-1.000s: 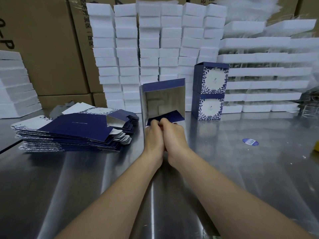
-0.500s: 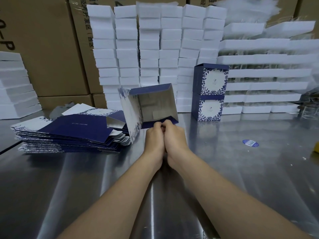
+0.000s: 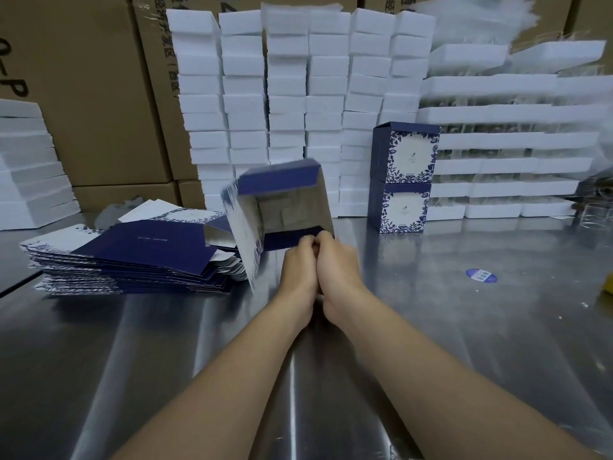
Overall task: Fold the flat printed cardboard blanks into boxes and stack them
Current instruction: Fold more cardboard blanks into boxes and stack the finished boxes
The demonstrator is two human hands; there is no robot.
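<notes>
Left hand [image 3: 298, 270] and right hand [image 3: 338, 267] pinching tilted open box [image 3: 282, 200], flat blanks [image 3: 139, 257] beside

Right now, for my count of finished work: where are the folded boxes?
In the head view, the two folded boxes stand stacked right of centre at the back of the table, before the white foam blocks, right of the half-folded box.

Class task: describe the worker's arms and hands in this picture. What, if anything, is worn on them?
The left hand and right hand are bare: no gloves, and no rings show. The left forearm and right forearm are bare too, with no sleeves, watch or wristband in view.
</notes>
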